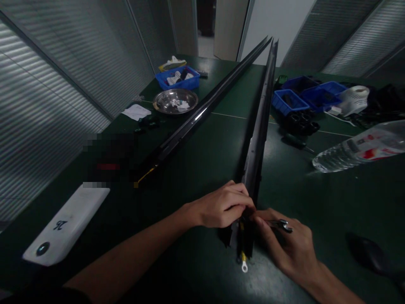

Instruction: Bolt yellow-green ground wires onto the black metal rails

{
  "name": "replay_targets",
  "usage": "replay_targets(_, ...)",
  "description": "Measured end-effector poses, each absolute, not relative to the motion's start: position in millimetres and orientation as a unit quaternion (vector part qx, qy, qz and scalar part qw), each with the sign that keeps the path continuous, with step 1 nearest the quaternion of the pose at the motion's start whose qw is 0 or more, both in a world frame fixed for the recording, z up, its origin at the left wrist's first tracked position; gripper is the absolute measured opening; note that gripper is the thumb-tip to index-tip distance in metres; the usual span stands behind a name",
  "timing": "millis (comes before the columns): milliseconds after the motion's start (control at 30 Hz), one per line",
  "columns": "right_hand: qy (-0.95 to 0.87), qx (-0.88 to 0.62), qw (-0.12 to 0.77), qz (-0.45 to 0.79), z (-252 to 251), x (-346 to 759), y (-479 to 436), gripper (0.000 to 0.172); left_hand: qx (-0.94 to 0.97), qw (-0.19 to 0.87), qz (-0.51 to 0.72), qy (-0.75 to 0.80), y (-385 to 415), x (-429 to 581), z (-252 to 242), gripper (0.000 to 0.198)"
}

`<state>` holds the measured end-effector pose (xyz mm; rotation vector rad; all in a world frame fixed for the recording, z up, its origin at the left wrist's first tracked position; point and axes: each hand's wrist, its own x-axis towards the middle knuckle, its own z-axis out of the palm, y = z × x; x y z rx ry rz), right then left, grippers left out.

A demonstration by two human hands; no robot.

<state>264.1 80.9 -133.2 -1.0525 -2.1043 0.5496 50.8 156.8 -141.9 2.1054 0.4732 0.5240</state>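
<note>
Two long black profile rails lie on the dark green table (196, 169). My left hand (223, 207) is closed around the near end of the right rail (261, 122). My right hand (289, 245) is closed on a small metal wrench (281, 225), with its fingertips at the same rail end. A yellow wire with a white ring terminal (244, 265) hangs out of that end onto the table. The left rail (202, 114) lies apart, and a yellow wire shows at its near end.
A white power bank (65, 226) lies at the near left. A steel dish (175, 101) and a blue bin (178, 79) stand at the back left. Blue bins (303, 95), black parts, a screwdriver (297, 143) and a lying water bottle (357, 147) are at the right.
</note>
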Motion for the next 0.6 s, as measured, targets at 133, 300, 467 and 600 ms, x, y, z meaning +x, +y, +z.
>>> replay_targets(133, -0.813, -0.406, 0.363, 0.204, -129.7, 265.3, 80.7, 0.016, 0.847, 0.447, 0.216, 0.191, 156.2, 50.9, -140.6, 0.026)
replay_targets(300, -0.814, -0.409, 0.362, 0.195, -130.2, 266.4, 79.8, 0.015, 0.848, 0.442, 0.220, 0.192, 155.7, 51.1, -139.3, 0.026)
replay_targets(467, -0.815, -0.414, 0.361, 0.184, -130.6, 266.3, 82.0, 0.016, 0.852, 0.438, 0.214, 0.192, 156.2, 51.4, -138.6, 0.026)
replay_targets(600, -0.808, -0.412, 0.362, 0.217, -135.6, 266.2, 82.5, 0.016, 0.855, 0.435, 0.202, 0.196, 156.2, 51.4, -136.9, 0.023)
